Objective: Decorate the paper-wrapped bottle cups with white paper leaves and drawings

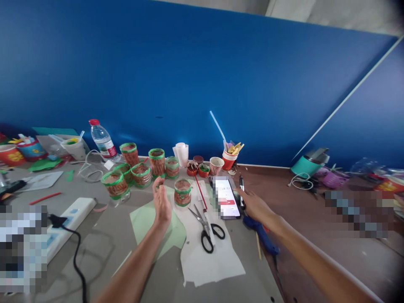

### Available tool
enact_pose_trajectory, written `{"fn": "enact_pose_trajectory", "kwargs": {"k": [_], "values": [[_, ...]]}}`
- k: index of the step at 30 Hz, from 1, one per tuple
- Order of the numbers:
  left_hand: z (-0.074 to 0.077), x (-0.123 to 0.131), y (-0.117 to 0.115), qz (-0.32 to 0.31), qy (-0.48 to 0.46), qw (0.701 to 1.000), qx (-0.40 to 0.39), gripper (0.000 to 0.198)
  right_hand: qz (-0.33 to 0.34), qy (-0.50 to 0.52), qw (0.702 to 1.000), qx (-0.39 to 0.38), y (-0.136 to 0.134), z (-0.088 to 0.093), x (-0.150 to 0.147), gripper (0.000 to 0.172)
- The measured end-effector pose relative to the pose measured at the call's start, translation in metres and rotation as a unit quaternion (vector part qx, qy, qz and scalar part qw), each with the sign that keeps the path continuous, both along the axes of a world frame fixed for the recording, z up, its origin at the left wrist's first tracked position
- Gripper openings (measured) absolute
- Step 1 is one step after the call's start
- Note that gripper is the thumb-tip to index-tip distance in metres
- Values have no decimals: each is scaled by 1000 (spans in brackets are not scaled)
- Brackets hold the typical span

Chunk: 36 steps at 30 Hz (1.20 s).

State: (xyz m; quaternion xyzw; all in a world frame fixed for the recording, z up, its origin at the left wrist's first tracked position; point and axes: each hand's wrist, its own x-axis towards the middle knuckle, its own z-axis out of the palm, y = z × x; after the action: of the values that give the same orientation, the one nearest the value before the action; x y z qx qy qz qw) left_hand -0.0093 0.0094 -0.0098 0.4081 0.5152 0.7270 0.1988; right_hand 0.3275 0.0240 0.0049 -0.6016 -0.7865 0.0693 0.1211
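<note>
My left hand (162, 203) is raised on edge over a pale green paper sheet (145, 219), fingers up and slightly bent, with nothing seen in it. Just right of it stands a small jar (182, 194) with brown contents and green bands. My right hand (254, 206) reaches in with its index finger stretched to the right edge of a phone (227, 200), whose screen is lit. A black marker pen (242, 189) lies beside that finger, partly behind the hand. Black-handled scissors (206, 229) lie partly spread on white paper (208, 265), beside a thin red-and-white brush (201, 191).
Several green-banded jars (157, 163) stand behind my left hand, near a red-capped bottle (103, 141). A red cup (229, 160) holds small tools. A blue glue gun (261, 235) lies under my right forearm. At left is a white power strip (74, 223); a blue partition (189, 75) rises behind.
</note>
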Motion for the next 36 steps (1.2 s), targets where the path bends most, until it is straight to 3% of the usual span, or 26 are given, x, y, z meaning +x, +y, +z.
{"fn": "enact_pose_trajectory", "kwargs": {"k": [3,8,11,13,16,19,22,28,31,36], "values": [[1,0,0,-3,-4,1000,1,52,0,-64,998,-24,4,1,1,76],[4,1,-2,-7,-10,1000,-6,50,1,-75,996,-39,8,6,2,75],[7,1,-4,-13,-12,1000,5,48,3,-75,996,-40,12,18,13,74],[10,1,-6,-20,-8,1000,20,47,-11,-45,999,-17,15,31,22,68],[16,4,-12,-20,34,997,59,43,-28,78,996,34,14,54,24,54],[23,9,-21,0,128,983,129,37,-5,240,968,68,0,71,1,49],[32,16,-32,-22,197,962,190,36,77,338,936,54,-23,76,-41,49],[33,22,-46,-126,274,921,246,40,242,378,893,12,-58,79,-113,41],[27,19,-46,-165,276,917,237,40,263,399,878,15,-58,75,-127,40],[28,20,-46,-150,337,900,233,33,259,440,859,29,-51,62,-132,43]]}}
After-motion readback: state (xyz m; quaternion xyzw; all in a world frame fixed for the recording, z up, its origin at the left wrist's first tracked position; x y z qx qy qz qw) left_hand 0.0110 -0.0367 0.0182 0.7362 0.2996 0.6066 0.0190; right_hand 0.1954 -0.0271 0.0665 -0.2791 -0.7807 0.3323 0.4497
